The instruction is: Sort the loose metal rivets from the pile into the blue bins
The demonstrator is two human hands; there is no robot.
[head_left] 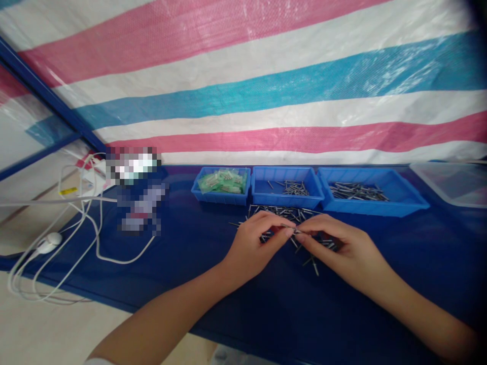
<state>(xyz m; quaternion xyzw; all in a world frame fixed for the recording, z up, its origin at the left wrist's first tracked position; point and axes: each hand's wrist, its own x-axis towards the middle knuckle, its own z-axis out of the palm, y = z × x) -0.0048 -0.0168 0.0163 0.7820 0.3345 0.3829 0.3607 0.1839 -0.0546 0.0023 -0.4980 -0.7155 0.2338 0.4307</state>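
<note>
Just in front of the middle bin (288, 201), the left hand (253, 246) and right hand (344, 249) both pinch one thin pin (292, 228) by its ends; a slackened pinch would likely drop it among the loose pins (281, 212) beneath.

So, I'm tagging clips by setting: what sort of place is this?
Likely a makeshift small-parts assembly bench: blue bins of metal pins, loose pins on a blue table, a striped tarp as wall, left hand and right hand pinching one pin.

Blue table (198, 268): three blue bins (287, 201), loose metal pins (283, 211), white cable (114, 260), clear tray (452, 198).
</note>
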